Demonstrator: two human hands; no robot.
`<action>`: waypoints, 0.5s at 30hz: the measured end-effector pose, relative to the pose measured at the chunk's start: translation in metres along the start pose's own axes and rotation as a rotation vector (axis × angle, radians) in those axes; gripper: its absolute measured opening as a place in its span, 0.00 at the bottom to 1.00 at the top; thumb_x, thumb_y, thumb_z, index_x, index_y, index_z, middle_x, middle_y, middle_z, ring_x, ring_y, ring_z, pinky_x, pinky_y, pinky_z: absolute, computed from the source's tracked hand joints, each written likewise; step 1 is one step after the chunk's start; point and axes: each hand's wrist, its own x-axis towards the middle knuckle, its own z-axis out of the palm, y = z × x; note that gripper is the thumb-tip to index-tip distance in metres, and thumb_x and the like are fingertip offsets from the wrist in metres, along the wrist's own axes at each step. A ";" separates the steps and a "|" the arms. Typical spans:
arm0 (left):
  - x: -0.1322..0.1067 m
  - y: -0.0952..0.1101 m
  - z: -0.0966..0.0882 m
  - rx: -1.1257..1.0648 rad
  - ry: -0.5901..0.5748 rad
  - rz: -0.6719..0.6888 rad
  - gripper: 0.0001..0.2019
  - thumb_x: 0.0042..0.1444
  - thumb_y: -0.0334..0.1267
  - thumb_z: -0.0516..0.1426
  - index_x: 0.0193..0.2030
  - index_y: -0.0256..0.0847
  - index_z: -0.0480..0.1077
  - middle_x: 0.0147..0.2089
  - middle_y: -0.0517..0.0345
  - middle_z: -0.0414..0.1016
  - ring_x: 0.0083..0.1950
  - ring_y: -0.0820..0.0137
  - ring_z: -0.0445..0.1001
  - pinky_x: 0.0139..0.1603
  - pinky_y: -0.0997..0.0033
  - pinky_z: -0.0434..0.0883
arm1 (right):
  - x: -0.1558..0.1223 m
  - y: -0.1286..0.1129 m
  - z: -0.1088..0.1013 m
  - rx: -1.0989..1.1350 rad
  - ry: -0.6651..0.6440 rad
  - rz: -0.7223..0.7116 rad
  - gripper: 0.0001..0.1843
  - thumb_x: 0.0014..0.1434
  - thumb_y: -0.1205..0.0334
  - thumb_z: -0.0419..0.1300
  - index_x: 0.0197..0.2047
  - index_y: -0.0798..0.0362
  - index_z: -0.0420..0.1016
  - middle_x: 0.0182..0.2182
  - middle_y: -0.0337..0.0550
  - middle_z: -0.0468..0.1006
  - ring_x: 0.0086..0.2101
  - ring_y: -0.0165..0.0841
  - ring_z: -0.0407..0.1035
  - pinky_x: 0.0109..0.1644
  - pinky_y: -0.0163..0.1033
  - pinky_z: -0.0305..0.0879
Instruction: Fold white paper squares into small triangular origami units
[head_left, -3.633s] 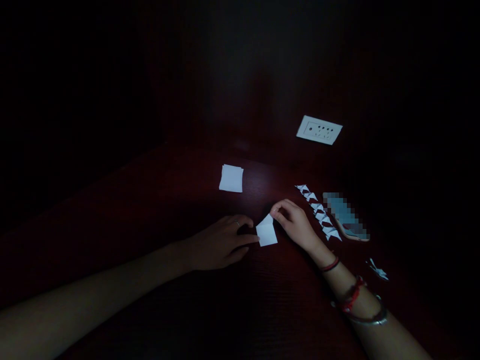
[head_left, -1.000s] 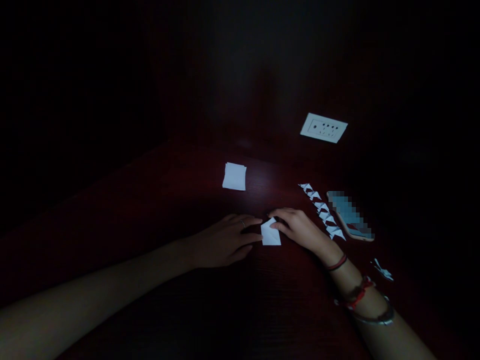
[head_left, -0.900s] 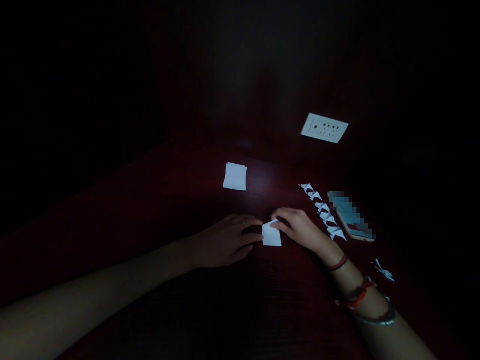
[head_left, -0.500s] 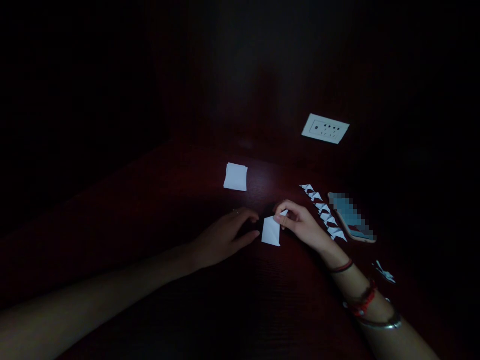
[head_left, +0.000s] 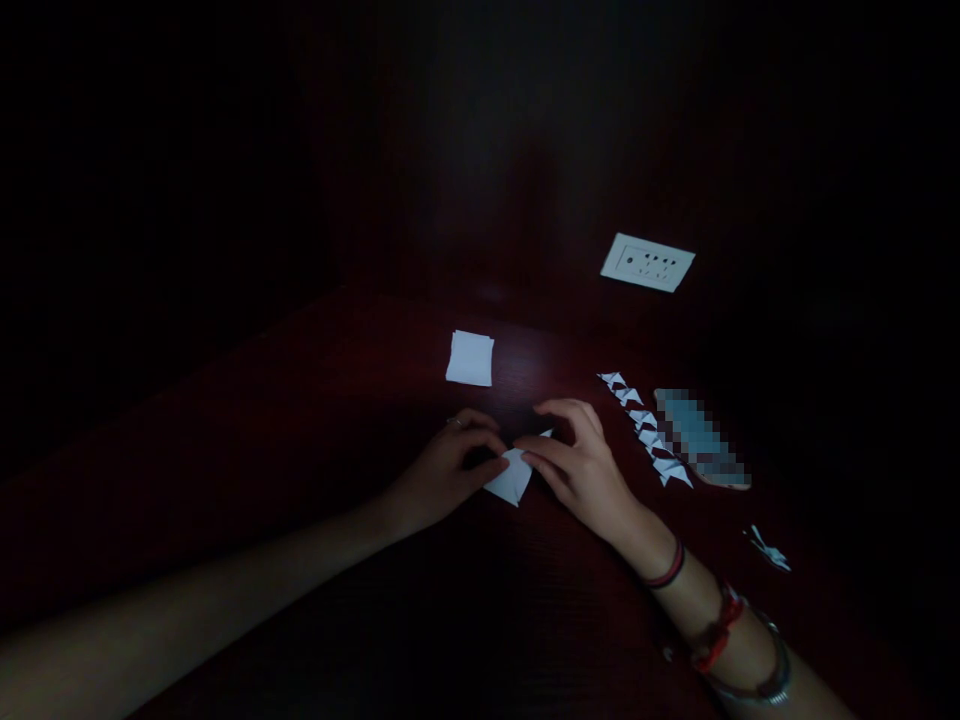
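Between my two hands is a small folded sheet of white paper (head_left: 512,480), with a point of it showing behind the right fingers. My left hand (head_left: 450,470) pinches its left edge between thumb and index finger. A ring is on one of that hand's fingers. My right hand (head_left: 581,455) has its thumb and index finger pressed on the paper's upper right side, the other fingers curled above. Part of the paper is hidden under the fingertips. Past the hands lies a stack of square white paper (head_left: 470,360).
A row of several small folded paper pieces (head_left: 643,425) lies right of my right hand, beside a phone (head_left: 701,435). Further right and nearer is another white paper piece (head_left: 769,550). A white socket plate (head_left: 649,263) is on the dark wall behind the dark red table (head_left: 337,400).
The paper has moved left and turned. My left hand now grips its left side, where before it was apart from it. My right hand has shifted left along with the paper.
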 end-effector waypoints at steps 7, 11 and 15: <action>0.003 -0.006 -0.002 -0.040 -0.042 -0.016 0.06 0.54 0.36 0.51 0.32 0.40 0.68 0.45 0.56 0.62 0.48 0.67 0.62 0.48 0.59 0.61 | 0.000 0.002 -0.002 -0.096 -0.068 -0.082 0.11 0.54 0.67 0.53 0.41 0.49 0.72 0.44 0.45 0.64 0.47 0.37 0.56 0.47 0.45 0.55; 0.005 -0.006 -0.002 -0.076 -0.056 -0.026 0.07 0.55 0.36 0.50 0.32 0.39 0.69 0.45 0.56 0.63 0.48 0.68 0.63 0.48 0.60 0.62 | 0.000 0.003 -0.002 -0.100 -0.081 -0.124 0.11 0.56 0.67 0.51 0.41 0.50 0.71 0.43 0.45 0.65 0.46 0.35 0.56 0.47 0.43 0.54; 0.004 -0.005 -0.002 -0.102 -0.062 -0.062 0.08 0.55 0.35 0.50 0.31 0.38 0.69 0.45 0.55 0.62 0.47 0.68 0.63 0.47 0.62 0.63 | 0.001 0.003 -0.001 -0.093 -0.095 -0.134 0.11 0.56 0.68 0.50 0.41 0.51 0.70 0.42 0.45 0.66 0.45 0.35 0.57 0.47 0.42 0.54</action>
